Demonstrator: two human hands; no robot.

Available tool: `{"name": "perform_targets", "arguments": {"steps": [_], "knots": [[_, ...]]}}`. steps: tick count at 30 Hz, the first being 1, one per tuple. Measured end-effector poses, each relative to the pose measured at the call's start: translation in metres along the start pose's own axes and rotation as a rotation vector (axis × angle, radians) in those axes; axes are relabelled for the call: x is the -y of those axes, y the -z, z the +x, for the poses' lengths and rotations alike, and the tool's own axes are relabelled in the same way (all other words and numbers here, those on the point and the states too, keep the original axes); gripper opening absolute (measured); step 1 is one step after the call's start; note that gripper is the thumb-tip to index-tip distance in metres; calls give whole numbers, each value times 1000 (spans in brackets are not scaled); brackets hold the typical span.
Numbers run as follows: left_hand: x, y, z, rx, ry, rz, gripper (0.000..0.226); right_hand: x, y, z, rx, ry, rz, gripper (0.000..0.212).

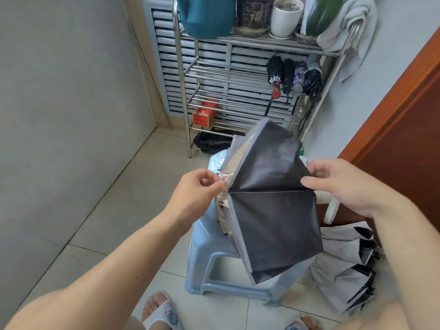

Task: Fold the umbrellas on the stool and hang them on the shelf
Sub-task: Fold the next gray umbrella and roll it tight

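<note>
a pale tiled floor (114,217) fills the lower part of the frame, with a grey wall on the left and a brown wooden door (402,129) along the right edge. at the top centre stands a metal shelf (214,75) in front of a slatted white panel; on its top tier sit a teal watering can (204,15), a dark patterned pot (253,13), a white pot (287,17) and a grey towel (347,32) draped over the right corner. four folded umbrellas (294,76) hang in a row from the shelf's upper right, and a red box (204,114) lies on a lower tier at the left. in the middle of the frame, a light blue plastic stool (209,253) stands on the floor. above it, both hands hold a half-collapsed umbrella (271,210) with a black inner side and silvery grey edges, its panels spread flat toward the camera. the left hand (197,186) pinches the bunched fabric at the umbrella's left edge between thumb and fingers; the right hand (338,182) pinches the fabric at the right end of a rib, fingers curled over the cloth. at the lower right, another unfolded umbrella (347,267), silvery with black edges, lies on the floor beside the stool. two feet in white slippers (162,313) show at the bottom edge.
</note>
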State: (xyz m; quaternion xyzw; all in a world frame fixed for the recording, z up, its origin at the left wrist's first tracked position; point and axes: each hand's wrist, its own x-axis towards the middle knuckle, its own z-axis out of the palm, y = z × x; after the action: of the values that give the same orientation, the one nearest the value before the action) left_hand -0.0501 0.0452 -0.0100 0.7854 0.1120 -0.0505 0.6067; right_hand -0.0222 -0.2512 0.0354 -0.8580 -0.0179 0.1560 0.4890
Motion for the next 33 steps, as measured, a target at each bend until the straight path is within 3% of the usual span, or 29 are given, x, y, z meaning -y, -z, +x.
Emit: {"name": "perform_targets", "arguments": {"steps": [7,11,14,17,20,24,26,28,33], "knots": [[-3,-7,-16,-34,-173,4,14,-10,14,-18,14,-29,51,6],[-8,-11,-21,4,-127,-79,11,-7,8,-10,-34,2,191,22],[-11,-8,-19,56,-139,-116,31,-7,2,-7,-37,-63,140,29],[-12,-5,-15,-26,-168,-94,23,-4,-1,-6,-74,-104,174,44],[-11,-7,-15,-70,-145,-42,12,0,-4,-6,-122,-80,226,41],[-14,-5,-12,-227,-260,246,12,5,-8,-6,-160,15,375,38],[-22,-8,-12,-175,-300,230,13,5,-9,-6,-183,39,430,37],[-35,-16,-13,-35,-272,63,8,4,-9,-6,-205,52,470,38],[-57,-34,-8,71,-391,-86,70,4,-12,-7,-209,73,524,46]]}}
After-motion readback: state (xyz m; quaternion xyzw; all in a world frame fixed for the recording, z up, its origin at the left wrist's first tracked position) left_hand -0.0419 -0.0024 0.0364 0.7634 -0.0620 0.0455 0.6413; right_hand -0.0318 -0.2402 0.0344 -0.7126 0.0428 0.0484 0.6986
